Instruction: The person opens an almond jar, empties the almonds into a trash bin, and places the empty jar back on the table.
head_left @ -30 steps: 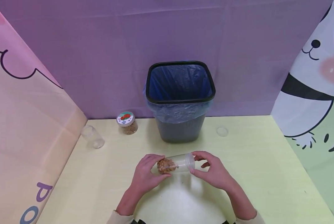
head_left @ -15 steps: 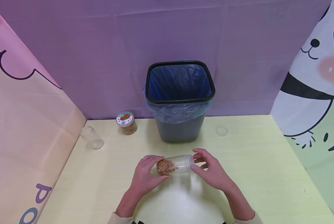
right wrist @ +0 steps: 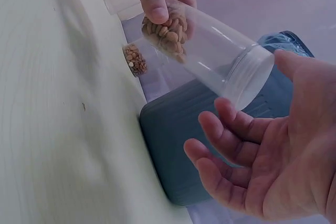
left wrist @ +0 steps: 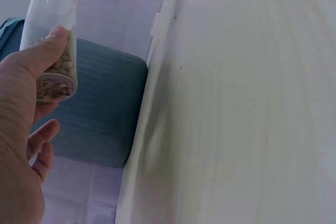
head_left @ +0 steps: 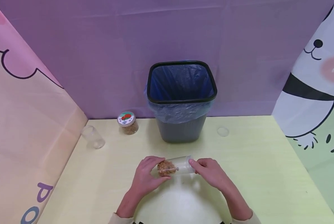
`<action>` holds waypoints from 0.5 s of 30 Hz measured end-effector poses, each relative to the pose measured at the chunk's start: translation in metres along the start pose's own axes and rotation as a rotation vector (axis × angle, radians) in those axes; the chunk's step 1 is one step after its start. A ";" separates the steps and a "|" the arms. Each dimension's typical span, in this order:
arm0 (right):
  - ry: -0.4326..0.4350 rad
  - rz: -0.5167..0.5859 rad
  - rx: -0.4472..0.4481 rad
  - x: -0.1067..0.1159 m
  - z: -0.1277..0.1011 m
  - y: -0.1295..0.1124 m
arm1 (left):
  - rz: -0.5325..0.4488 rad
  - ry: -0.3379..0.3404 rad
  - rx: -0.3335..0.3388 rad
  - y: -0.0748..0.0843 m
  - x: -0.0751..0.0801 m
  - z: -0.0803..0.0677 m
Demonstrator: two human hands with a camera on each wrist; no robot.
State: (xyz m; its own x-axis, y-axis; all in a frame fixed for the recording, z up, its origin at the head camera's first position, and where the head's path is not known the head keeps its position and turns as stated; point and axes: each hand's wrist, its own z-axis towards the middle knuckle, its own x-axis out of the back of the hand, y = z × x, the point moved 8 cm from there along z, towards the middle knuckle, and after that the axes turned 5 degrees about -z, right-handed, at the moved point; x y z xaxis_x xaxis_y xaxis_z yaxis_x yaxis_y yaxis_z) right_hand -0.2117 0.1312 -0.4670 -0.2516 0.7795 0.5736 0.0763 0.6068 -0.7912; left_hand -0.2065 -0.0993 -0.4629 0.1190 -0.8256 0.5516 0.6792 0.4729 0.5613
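Observation:
A clear plastic jar (head_left: 181, 165) lies tilted almost level above the table, its base to the left. Small brown pieces (right wrist: 169, 34) are gathered at the base end; their exact kind is unclear. My left hand (head_left: 148, 175) grips that end, thumb on the near side and fingers on the far side. At the other end is a translucent lid (right wrist: 252, 77). My right hand (head_left: 211, 172) pinches the lid between thumb and fingers, as the right wrist view shows, with the other fingers loosely curled. In the head view some right fingers are hidden behind the lid.
A grey bin (head_left: 181, 130) with a blue liner stands at the back middle. Left of it is a lidded jar (head_left: 128, 123) of brown pieces. A clear container (head_left: 93, 137) lies at the table's left edge. A clear round lid (head_left: 223, 131) is right of the bin.
My right hand's fingers have shifted around the lid and drawn closer together, the thumb now lying over it. The jar and my left hand have stayed nearly in place.

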 end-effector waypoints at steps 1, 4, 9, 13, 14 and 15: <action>-0.007 0.002 0.006 0.000 0.000 0.000 | 0.002 0.001 -0.003 0.000 0.000 0.000; -0.026 0.028 0.050 -0.002 0.000 -0.002 | 0.008 0.003 -0.007 -0.001 0.000 0.000; -0.071 0.062 0.182 -0.004 -0.001 -0.009 | 0.002 0.003 -0.009 -0.001 0.000 -0.003; -0.107 0.093 0.294 -0.004 -0.004 -0.017 | -0.001 0.005 -0.005 -0.001 0.000 -0.005; -0.111 0.098 0.325 -0.003 -0.004 -0.019 | -0.001 0.006 -0.003 -0.001 0.000 -0.006; -0.114 0.101 0.356 -0.003 -0.005 -0.021 | -0.002 0.006 -0.003 -0.001 0.000 -0.006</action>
State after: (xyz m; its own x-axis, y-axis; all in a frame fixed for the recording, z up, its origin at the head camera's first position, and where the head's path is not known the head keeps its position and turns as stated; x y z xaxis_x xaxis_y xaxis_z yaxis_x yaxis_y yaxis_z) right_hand -0.2077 0.1169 -0.4505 -0.3667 0.7983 0.4778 -0.2283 0.4207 -0.8780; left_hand -0.2027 -0.1015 -0.4671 0.1216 -0.8285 0.5467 0.6814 0.4702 0.5609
